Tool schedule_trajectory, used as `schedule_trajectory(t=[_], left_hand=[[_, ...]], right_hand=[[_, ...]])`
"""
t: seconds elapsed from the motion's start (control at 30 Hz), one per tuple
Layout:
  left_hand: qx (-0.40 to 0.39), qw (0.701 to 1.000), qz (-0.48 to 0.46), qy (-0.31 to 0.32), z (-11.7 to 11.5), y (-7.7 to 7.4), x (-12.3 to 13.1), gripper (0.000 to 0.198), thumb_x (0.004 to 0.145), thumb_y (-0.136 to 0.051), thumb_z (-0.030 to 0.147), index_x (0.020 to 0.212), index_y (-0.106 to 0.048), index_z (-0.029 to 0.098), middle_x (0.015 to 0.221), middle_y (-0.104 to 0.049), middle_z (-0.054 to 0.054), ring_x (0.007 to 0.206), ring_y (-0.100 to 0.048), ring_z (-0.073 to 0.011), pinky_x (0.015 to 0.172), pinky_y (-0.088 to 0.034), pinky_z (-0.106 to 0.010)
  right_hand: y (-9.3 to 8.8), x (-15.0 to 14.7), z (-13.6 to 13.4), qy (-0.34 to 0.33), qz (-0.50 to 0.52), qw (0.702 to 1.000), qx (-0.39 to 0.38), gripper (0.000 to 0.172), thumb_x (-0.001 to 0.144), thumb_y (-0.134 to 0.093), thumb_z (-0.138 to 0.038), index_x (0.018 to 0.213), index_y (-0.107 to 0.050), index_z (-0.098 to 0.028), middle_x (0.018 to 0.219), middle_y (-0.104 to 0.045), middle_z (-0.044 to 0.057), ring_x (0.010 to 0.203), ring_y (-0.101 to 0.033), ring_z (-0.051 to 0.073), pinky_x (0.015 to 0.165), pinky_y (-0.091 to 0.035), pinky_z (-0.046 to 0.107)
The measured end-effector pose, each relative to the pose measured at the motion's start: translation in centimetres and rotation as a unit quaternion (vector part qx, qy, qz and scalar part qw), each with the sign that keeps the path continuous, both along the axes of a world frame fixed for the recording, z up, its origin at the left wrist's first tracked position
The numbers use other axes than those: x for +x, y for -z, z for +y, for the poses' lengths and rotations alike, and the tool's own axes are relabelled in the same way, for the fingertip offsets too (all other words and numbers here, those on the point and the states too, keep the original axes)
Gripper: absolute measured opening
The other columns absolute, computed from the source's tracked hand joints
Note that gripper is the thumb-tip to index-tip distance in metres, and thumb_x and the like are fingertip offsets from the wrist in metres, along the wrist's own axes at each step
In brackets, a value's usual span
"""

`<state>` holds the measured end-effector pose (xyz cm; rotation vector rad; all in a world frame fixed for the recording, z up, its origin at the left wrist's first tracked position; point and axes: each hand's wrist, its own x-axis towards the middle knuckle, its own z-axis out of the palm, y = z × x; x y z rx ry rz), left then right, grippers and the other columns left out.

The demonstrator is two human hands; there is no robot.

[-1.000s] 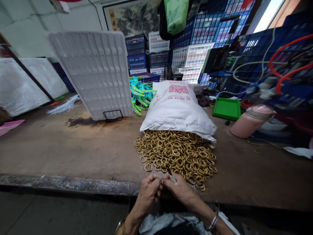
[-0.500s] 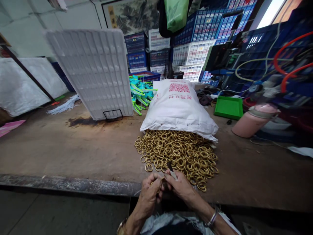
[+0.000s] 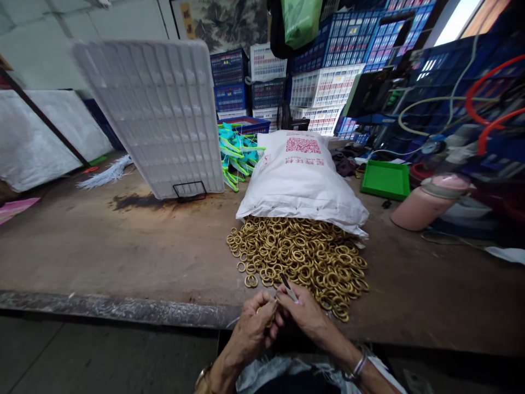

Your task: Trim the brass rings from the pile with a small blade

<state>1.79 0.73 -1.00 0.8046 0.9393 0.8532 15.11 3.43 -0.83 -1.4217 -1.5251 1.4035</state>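
Note:
My left hand [image 3: 255, 323] is closed in a pinch around a brass-coloured ring [image 3: 259, 310], mostly covered by the fingers. Beside it, my right hand [image 3: 305, 311] grips a small knife [image 3: 289, 290], a flat metal piece with a dark end that points up and away from me. The fingertips of both hands meet in front of the table edge. Just beyond them lies a heap of brass-coloured rings [image 3: 299, 257], spilling from the mouth of a white woven sack [image 3: 301, 186] with red print.
A translucent ribbed panel [image 3: 159, 120] stands tilted on the table [image 3: 123, 246], left of green and teal pieces [image 3: 238, 153]. At right are a green tray [image 3: 385, 179] and a pink bottle [image 3: 426, 202]. Crates [image 3: 315, 87] are stacked behind.
Both hands stay together over nearly the same spot, with only slight finger movement at the ring. The knife remains in my right hand. The camera view shifts slightly.

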Motion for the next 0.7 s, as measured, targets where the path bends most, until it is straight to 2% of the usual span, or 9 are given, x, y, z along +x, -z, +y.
schedule_trajectory(t=[0.13,0.27,0.4,0.53,0.7], left_hand=[[0.005,1.000,-0.010,-0.016,-0.1,0.3,0.0,0.032,0.071,-0.055,0.047,0.071,-0.046,0.016,0.061,-0.052,0.003,0.039,-0.037,-0.0025,0.036,-0.022,-0.015],[0.006,0.999,-0.021,-0.032,-0.3,0.9,-0.1,0.032,0.071,-0.054,0.048,0.072,-0.045,0.017,0.061,-0.051,0.003,0.039,-0.036,-0.0026,0.036,-0.021,-0.016],[0.008,0.999,-0.008,-0.039,-0.3,1.1,-0.3,0.030,0.073,-0.053,0.046,0.074,-0.045,0.017,0.061,-0.051,0.003,0.041,-0.036,-0.0032,0.037,-0.021,-0.016],[0.012,0.999,0.003,-0.038,-0.3,0.7,-0.4,0.031,0.072,-0.053,0.048,0.075,-0.045,0.018,0.059,-0.050,0.003,0.041,-0.035,-0.0036,0.039,-0.021,-0.016],[0.047,0.998,0.021,-0.048,-0.2,0.7,-0.3,0.030,0.073,-0.053,0.046,0.071,-0.045,0.017,0.057,-0.047,0.004,0.043,-0.035,-0.0045,0.042,-0.025,-0.017]], right_hand=[[0.3,-0.1,0.2,-0.017,0.010,1.000,-0.001,0.025,0.075,-0.038,-0.036,0.057,-0.043,-0.019,0.046,-0.047,-0.005,0.046,-0.043,0.009,0.048,-0.035,0.020],[0.5,0.1,0.0,-0.010,-0.090,0.994,0.058,0.025,0.078,-0.033,-0.033,0.062,-0.044,-0.019,0.053,-0.049,-0.003,0.051,-0.045,0.010,0.053,-0.035,0.021],[1.0,0.5,-0.8,-0.079,-0.226,0.962,0.128,0.016,0.071,-0.033,-0.015,0.071,-0.048,-0.020,0.061,-0.053,-0.001,0.056,-0.047,0.012,0.055,-0.032,0.021],[1.5,0.6,-1.4,-0.124,-0.296,0.933,0.165,0.034,0.060,-0.033,-0.006,0.086,-0.051,-0.021,0.072,-0.060,0.001,0.065,-0.052,0.013,0.058,-0.030,0.022],[1.4,0.3,-1.4,-0.128,-0.350,0.912,0.170,0.035,0.062,-0.033,-0.006,0.088,-0.052,-0.020,0.074,-0.062,0.002,0.066,-0.054,0.014,0.057,-0.028,0.023]])
